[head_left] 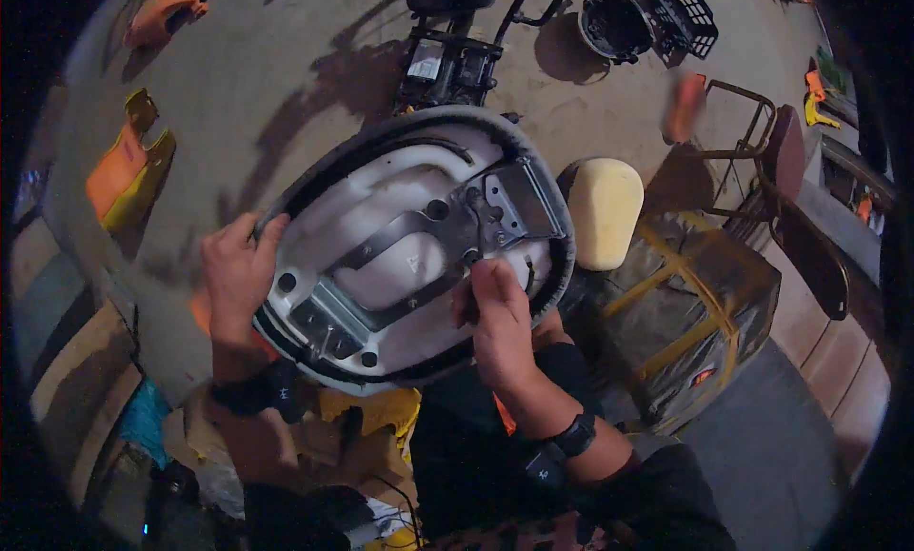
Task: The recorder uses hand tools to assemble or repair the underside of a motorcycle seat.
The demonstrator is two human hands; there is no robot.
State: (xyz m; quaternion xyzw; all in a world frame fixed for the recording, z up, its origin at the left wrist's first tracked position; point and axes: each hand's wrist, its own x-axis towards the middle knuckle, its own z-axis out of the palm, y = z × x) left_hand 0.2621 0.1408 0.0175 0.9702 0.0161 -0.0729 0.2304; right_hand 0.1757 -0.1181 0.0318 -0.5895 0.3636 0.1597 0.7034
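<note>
An upturned scooter seat point(400, 256), oval, with a white moulded plastic base and dark rim, fills the centre of the frame; the left hand point(238, 275) grips its left edge; the right hand point(497, 318) pinches by the grey metal bracket point(509, 204); a cream foam block point(605, 211) lies right.

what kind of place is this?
Likely a scooter or motorbike repair workshop. Both hands, left hand and right hand, hold an upturned seat base; orange body panels and a stripped frame lie on the concrete floor.
</note>
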